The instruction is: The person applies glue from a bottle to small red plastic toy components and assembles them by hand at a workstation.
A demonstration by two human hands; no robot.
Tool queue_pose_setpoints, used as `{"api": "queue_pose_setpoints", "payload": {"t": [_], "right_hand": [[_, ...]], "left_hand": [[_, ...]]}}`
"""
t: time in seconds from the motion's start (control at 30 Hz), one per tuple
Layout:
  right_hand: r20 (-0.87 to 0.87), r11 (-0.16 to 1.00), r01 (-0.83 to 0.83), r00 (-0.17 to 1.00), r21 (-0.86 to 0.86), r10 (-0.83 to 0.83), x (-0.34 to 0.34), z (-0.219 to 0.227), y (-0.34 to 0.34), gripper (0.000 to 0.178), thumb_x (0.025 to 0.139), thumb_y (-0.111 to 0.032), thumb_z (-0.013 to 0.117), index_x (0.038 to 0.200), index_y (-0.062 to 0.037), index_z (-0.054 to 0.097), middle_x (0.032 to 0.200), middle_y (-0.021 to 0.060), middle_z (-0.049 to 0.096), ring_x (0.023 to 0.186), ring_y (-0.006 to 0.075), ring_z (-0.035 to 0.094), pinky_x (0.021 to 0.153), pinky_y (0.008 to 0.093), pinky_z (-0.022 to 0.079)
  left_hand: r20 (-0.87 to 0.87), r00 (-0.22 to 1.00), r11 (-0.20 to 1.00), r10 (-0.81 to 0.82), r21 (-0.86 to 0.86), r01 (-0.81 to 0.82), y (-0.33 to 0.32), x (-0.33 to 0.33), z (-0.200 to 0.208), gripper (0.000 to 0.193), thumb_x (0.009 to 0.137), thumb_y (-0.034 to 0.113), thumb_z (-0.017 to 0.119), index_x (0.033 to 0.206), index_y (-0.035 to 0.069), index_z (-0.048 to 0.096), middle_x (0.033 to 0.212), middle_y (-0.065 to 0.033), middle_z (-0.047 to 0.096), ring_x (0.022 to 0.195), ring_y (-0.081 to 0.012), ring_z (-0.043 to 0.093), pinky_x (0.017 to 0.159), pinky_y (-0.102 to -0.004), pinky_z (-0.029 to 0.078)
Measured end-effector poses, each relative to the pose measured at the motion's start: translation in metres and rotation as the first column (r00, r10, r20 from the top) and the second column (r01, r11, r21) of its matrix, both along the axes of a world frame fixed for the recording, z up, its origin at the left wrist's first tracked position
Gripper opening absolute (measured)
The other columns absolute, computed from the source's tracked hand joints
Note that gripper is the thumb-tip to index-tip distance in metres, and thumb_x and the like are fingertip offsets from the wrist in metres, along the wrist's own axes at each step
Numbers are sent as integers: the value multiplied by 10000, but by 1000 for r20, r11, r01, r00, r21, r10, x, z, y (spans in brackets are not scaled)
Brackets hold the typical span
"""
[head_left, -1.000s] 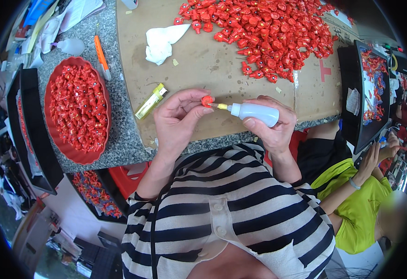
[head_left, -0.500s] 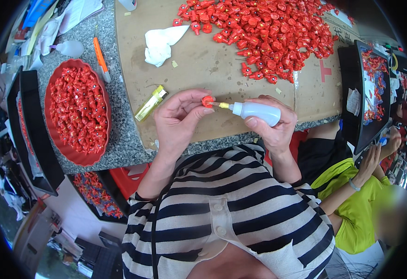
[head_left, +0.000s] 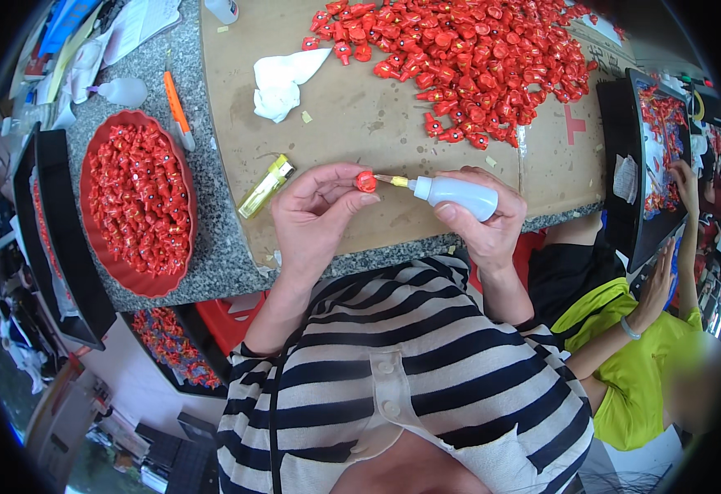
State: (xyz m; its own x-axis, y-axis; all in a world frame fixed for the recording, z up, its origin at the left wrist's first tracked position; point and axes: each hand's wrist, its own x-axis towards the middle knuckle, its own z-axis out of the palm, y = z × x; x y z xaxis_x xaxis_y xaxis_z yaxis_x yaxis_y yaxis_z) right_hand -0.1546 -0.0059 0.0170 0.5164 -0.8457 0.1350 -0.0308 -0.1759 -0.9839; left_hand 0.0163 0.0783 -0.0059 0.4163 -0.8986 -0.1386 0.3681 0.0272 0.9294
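In the middle of the frame, gripping a white squeeze bottle [head_left: 463, 196] in the right hand [head_left: 492, 235], pinching a small red plastic piece [head_left: 365, 182] in the left hand [head_left: 315, 202]. Now aiming the thin nozzle [head_left: 388, 179] higher, by its edge: likely not done yet. Up top, a red heap [head_left: 476, 58].

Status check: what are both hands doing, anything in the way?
Left hand pinching small red piece. Right hand gripping squeeze bottle, tip close to piece, contact unclear. Nothing visibly blocking; yellow lighter beside left hand.
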Motion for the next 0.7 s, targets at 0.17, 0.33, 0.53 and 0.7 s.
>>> {"api": "queue_pose_setpoints", "payload": {"t": [0.17, 0.33, 0.53, 0.7], "right_hand": [[-14, 1000, 2, 1000, 5, -2, 0, 1, 0, 276, 655, -18, 717, 904, 47, 616, 757, 106, 618, 652, 134, 571, 565, 222, 430], [20, 1000, -1, 1000, -12, 1, 1, 0, 0, 275, 654, -18, 718, 901, 47, 615, 745, 102, 619, 643, 129, 567, 557, 225, 430], [36, 999, -24, 999, -47, 26, -4, -1, -1, 272, 651, -27, 720, 889, 50, 614, 733, 106, 616, 607, 127, 550, 529, 226, 416], [37, 997, -30, 999, -75, 33, -3, -1, 0, 271, 647, -26, 720, 885, 49, 614, 716, 107, 612, 595, 129, 542, 519, 227, 409]], "left_hand": [[14, 1000, 1000, -2, 7, 2, 1, 0, -2, 250, 706, -96, 634, 942, -65, 556, 854, -101, 626, 774, -132, 614, 704, -225, 508], [12, 1000, 1000, 0, 8, 0, 1, -1, 0, 254, 700, -92, 643, 939, -62, 558, 837, -100, 630, 764, -128, 616, 689, -218, 507], [10, 1000, 999, 29, -19, -29, 0, 0, -2, 252, 704, -96, 637, 940, -64, 554, 851, -103, 625, 764, -134, 617, 693, -219, 509], [55, 998, 1000, 25, 5, -26, 0, 1, -2, 255, 714, -115, 606, 953, -64, 532, 857, -134, 614, 792, -195, 621, 720, -266, 520]]}}
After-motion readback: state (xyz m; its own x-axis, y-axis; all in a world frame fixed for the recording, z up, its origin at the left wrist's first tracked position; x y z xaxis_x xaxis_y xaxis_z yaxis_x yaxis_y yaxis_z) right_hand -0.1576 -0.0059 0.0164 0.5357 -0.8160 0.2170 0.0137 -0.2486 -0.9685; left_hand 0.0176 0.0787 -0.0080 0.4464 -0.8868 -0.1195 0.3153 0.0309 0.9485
